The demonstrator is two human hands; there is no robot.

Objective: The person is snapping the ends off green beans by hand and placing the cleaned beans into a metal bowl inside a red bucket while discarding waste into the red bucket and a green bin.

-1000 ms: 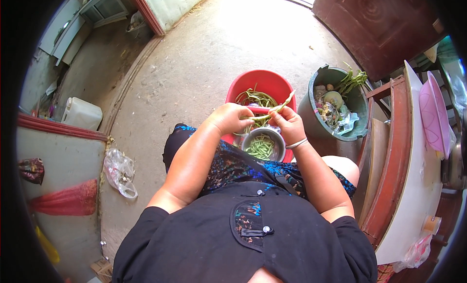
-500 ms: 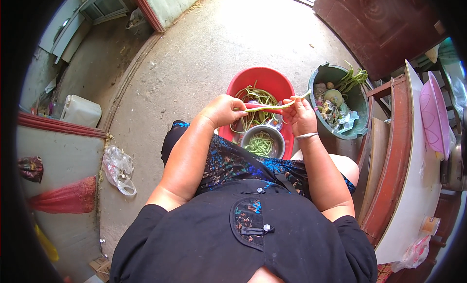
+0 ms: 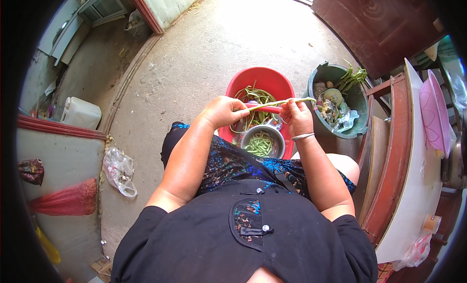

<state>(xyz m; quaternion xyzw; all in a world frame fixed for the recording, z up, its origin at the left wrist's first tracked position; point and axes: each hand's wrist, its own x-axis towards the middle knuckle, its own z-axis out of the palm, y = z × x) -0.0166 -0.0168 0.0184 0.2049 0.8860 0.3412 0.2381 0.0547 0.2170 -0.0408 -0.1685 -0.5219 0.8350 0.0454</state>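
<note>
Hands apart, one long green bean [image 3: 266,105] stretched btwn them, above the red tub [image 3: 261,76]. L hand [image 3: 223,111] pinches its left end btwn thumb & fingers; that tip is hidden in the grip. R hand [image 3: 298,118] pinches it nr the other end, a short bit sticking out past the fingers twd the green bin [image 3: 359,105]. R fingertips partly overlap the bean, so exact contact is hard to see.

Just under the bean, a red strip [image 3: 269,109] crosses btwn the hands; can't tell what it's part of. In tub: tangle of whole beans [image 3: 254,94], partly covered by bean + L hand, & a grey bowl [image 3: 279,145] w/ short bean pieces [image 3: 259,144]. Tub's near side is blocked by bowl & patterned cloth [image 3: 233,164] over the lap. Something shiny sits nr the bowl, too small to ID.

Bin has leafy stalks [image 3: 353,79] + mixed scraps [image 3: 333,108], mostly unclear. Dark brown door [image 3: 377,25] cut off at top; pink tray [image 3: 434,115] seen near edge-on, far R.
</note>
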